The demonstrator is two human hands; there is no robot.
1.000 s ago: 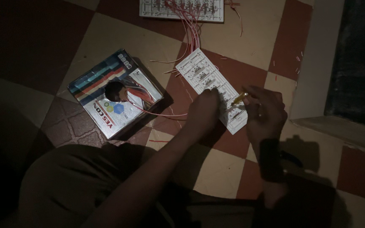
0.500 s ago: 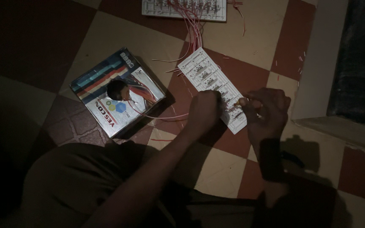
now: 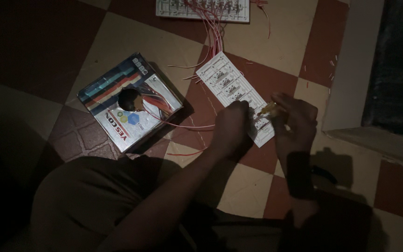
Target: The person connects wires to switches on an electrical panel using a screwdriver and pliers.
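The floor (image 3: 276, 42) is a checker of dark red-brown and cream tiles. The switch panel (image 3: 236, 93) is white with thin red wires (image 3: 213, 37). The cardboard box (image 3: 129, 102) carries teal, red and dark stripes on white.

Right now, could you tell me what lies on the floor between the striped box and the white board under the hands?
In the head view, thin red wires run across bare floor tiles between the striped box and the white board.
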